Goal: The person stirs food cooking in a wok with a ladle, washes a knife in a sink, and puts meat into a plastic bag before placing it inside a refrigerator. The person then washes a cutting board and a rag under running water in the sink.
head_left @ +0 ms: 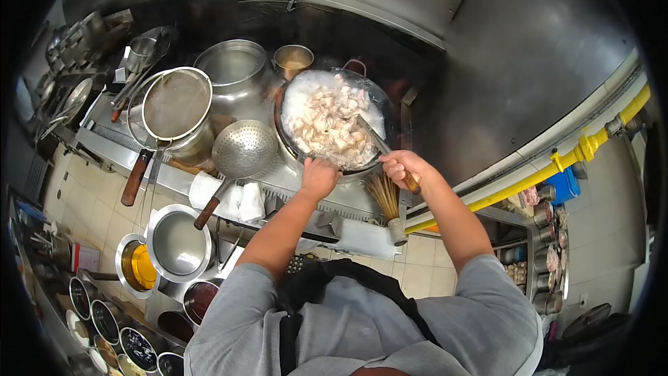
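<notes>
Pale chunks of food [330, 122] lie in foamy, bubbling liquid inside a dark wok [280, 120] on the stove. My right hand [405, 168] is closed around the wooden handle of a metal utensil [374, 135], whose far end goes in among the chunks. At the wok's near rim is my left hand [321, 178], its fingers curled at the edge; what they grip is partly hidden. A perforated ladle [245, 149] rests left of the wok, and a bamboo brush [385, 198] stands just below my right hand.
Behind and left are a large pot [231, 63], a small metal pot [293, 60] and a round strainer [177, 103]. White cloths [251, 202] lie on the front ledge. A metal bowl [181, 242] and sauce containers [138, 348] stand lower left. A yellow pipe [518, 191] runs along the right.
</notes>
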Demonstrator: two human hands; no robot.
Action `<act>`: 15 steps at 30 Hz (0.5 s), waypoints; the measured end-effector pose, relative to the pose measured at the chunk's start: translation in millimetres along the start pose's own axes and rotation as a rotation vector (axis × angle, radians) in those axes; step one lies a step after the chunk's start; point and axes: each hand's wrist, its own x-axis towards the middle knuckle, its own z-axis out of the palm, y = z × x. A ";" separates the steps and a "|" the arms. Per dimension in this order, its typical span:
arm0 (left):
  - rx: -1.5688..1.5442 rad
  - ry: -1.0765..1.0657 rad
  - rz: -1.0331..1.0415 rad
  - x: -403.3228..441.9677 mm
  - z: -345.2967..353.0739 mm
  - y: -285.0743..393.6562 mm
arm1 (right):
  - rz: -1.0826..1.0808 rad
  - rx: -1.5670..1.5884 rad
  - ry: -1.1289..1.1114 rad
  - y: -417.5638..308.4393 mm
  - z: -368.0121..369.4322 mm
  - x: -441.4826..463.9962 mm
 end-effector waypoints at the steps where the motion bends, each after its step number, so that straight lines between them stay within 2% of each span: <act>1: -0.054 -0.012 0.008 4.2 1.2 -0.4 | -0.112 -0.201 0.127 2.1 8.2 -14.5; 2: -0.112 -0.028 0.014 5.4 4.4 2.7 | -0.218 -0.401 0.260 7.0 14.5 -28.6; 3: -0.060 -0.081 0.018 -20.6 -6.8 -30.0 | -0.198 -0.353 0.206 36.3 31.7 -7.4; 5: -0.074 0.120 0.035 -10.2 3.6 -12.3 | -0.363 -0.781 0.455 36.9 42.5 -34.8; 6: -0.091 0.129 0.034 -6.0 2.3 -4.1 | -0.413 -0.953 0.499 38.4 43.8 -44.5; 7: -0.098 0.078 0.014 -8.0 -1.9 -2.8 | -0.410 -0.949 0.503 41.3 45.5 -46.1; 9: -0.114 0.021 -0.004 -11.3 -12.5 -0.9 | -0.496 -1.091 0.646 45.2 46.8 -49.6; 10: -0.163 0.130 0.046 -16.1 -21.7 -1.6 | -0.485 -1.090 0.652 48.5 48.0 -54.2; 11: -0.213 0.243 0.094 -19.7 -31.5 -3.2 | -0.572 -1.253 0.738 50.6 49.8 -60.6; 12: -0.218 0.236 0.091 -27.6 -43.0 -5.9 | -0.662 -1.414 0.819 53.4 50.5 -65.1; 13: -0.272 0.275 0.036 -39.9 -55.1 -9.2 | -0.654 -1.412 0.820 59.7 45.5 -70.6; 15: -0.328 0.314 -0.026 -64.6 -71.3 -21.5 | -1.007 -1.853 0.949 77.4 34.4 -83.5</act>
